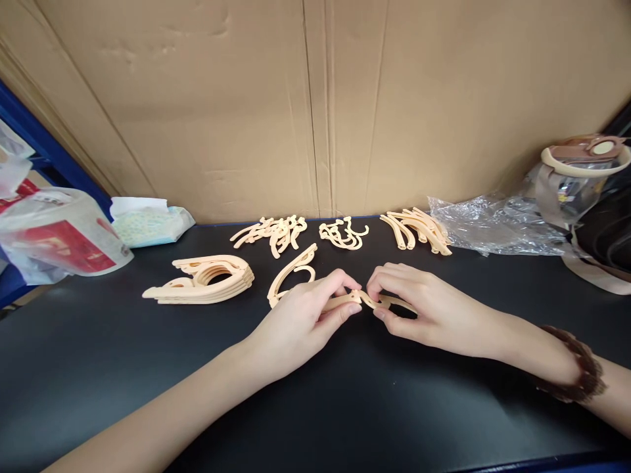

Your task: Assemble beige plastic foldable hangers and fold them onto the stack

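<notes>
Both my hands meet over the middle of the black table (pixel 315 407). My left hand (pixel 303 318) pinches one beige plastic piece (pixel 342 301) between thumb and fingers. My right hand (pixel 419 309) pinches another beige piece (pixel 394 302), and the two pieces touch end to end between my fingertips. A curved beige arm (pixel 290 268) lies on the table beside my left hand; whether it joins the held piece is hidden. A stack of finished-looking curved beige parts (pixel 207 279) lies to the left.
Three small heaps of beige parts (pixel 273 233) (pixel 344 234) (pixel 419 231) line the back edge under a cardboard wall (pixel 315 98). Crumpled clear plastic (pixel 493 223) and a lidded bottle (pixel 576 174) sit at right. A tissue pack (pixel 148 223) and plastic bags (pixel 54 233) sit at left.
</notes>
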Demonstrator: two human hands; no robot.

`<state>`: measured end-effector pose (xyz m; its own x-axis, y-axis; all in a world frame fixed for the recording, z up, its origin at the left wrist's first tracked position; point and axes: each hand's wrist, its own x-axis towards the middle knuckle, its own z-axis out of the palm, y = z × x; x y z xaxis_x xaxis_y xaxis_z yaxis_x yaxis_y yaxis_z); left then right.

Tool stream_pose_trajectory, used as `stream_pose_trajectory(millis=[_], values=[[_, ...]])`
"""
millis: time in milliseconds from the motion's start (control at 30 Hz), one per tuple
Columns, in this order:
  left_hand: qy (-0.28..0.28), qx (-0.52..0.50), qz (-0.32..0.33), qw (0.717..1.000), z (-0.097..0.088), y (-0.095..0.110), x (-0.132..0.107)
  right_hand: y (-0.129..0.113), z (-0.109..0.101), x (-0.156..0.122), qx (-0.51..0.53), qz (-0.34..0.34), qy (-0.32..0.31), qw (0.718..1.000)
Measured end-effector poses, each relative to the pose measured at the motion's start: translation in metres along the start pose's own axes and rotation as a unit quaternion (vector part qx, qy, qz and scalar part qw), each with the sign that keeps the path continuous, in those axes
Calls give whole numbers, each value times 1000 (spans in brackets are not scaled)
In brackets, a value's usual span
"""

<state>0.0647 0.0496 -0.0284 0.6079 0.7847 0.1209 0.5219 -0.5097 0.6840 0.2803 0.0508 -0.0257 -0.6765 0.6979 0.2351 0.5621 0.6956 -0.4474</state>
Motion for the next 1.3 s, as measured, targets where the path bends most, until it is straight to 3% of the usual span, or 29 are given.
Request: stream_pose_trajectory(millis=[333,500,833,1033,1300], values=[[6,-108,1,994,5,-6,0,6,4,0,30,14,-3,999],[-6,-95,-8,995,3,-5,-1,8,2,-1,95,-7,-27,995],[2,-108,-24,994,6,-6,-1,7,-1,0,119,-12,-40,992],[-22,-103,-35,994,10,-11,-1,4,0,-3,46,-7,-73,996],[-16,-88,-12,996,10,-12,2,2,-3,-4,-93,-34,-65,993]])
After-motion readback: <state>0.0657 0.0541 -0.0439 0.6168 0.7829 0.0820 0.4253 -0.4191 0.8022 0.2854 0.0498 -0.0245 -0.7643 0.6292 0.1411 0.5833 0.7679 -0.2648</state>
